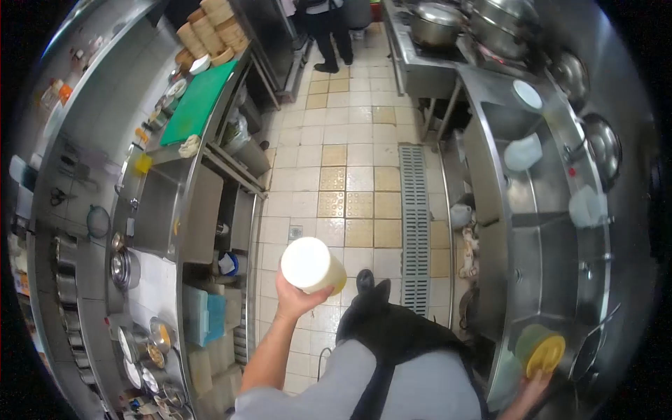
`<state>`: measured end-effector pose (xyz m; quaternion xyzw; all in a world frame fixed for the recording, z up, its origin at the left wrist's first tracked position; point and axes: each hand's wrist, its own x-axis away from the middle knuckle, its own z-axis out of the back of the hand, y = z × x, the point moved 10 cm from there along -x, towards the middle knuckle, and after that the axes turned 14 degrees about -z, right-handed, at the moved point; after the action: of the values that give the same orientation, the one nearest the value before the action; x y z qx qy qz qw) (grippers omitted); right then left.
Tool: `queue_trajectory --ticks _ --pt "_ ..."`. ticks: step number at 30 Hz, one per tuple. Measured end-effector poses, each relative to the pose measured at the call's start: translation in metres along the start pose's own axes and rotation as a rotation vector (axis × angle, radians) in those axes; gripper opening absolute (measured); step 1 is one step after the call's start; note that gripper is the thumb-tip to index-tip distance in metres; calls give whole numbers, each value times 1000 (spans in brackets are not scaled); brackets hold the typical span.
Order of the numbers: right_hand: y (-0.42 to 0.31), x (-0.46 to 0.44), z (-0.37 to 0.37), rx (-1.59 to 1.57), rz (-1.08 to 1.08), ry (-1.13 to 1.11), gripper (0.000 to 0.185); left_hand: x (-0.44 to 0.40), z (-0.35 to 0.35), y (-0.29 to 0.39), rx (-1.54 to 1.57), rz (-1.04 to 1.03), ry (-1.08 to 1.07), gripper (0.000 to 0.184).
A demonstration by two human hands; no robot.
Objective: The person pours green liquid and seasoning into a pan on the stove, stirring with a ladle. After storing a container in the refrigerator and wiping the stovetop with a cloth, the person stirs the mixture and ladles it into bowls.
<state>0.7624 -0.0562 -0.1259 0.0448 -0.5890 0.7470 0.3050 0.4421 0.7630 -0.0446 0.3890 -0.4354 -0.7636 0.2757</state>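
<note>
My left hand (299, 299) is wrapped round a tall container with a white round top (306, 264), held out over the tiled floor; something yellowish shows low on its side. On the right, by the near end of the steel sink counter, my right hand (536, 386) has its fingers on a yellow round lid or tub (547, 352). A greenish-yellow, see-through part lies just behind that yellow piece. How the right thumb sits is hidden.
Steel sinks (546, 241) line the right side, with large pots (435, 24) on the stove beyond. At left, a counter holds a green cutting board (199, 101), bamboo steamers (210, 31) and metal bowls (159, 334). A floor grate (414, 231) runs ahead. A person (329, 31) stands far ahead.
</note>
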Motion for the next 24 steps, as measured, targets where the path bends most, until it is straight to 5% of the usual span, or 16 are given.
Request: queue_trajectory --ticks 4,8,10,19,24 --pt "-84 79 -163 233 29 -67 63 -51 34 -27 14 25 42 86" --pt "-80 81 -290 259 74 -260 64 -88 41 -39 37 31 23 87" --pt "-85 84 -356 123 317 -469 65 -102 42 -39 88 3 30 86" --pt "-110 173 -634 490 -2 -833 60 -210 43 -48 86 -137 44 91" --pt "-133 163 -783 343 161 -984 60 -278 77 -73 -86 -119 162 90"
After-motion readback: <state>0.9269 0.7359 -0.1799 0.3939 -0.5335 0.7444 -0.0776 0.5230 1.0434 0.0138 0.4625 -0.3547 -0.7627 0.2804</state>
